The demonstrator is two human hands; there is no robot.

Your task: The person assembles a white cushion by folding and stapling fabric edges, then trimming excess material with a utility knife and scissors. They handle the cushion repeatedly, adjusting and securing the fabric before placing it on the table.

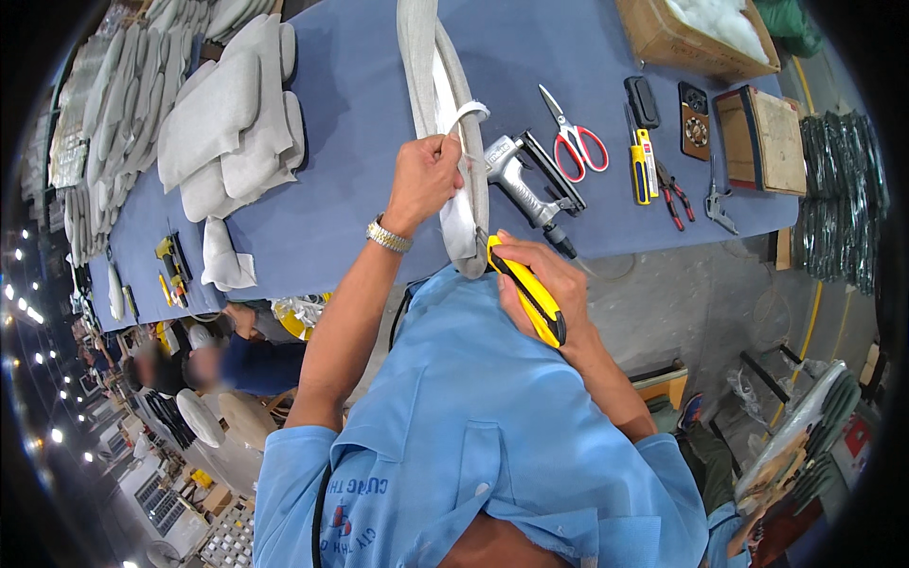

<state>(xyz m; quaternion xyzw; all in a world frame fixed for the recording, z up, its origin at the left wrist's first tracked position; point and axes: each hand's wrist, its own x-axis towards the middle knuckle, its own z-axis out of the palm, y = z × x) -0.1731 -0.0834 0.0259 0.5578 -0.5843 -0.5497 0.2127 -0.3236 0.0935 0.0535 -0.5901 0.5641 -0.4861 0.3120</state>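
Observation:
A long, narrow grey upholstered piece, seen edge-on, stretches from the tabletop toward my body. My left hand is closed, pinching a white strip of material that curls up beside the piece's inner side. In my right hand is a yellow and black utility knife, gripped along its handle. Its tip is at the near end of the grey piece; I cannot tell how deep the blade sits. A silver staple gun lies just right of the piece.
On the blue-covered table lie red-handled scissors, a yellow screwdriver, pliers and an air blow gun. Grey padded pieces are stacked left. A cardboard box holds white stuffing. Other people sit at the left.

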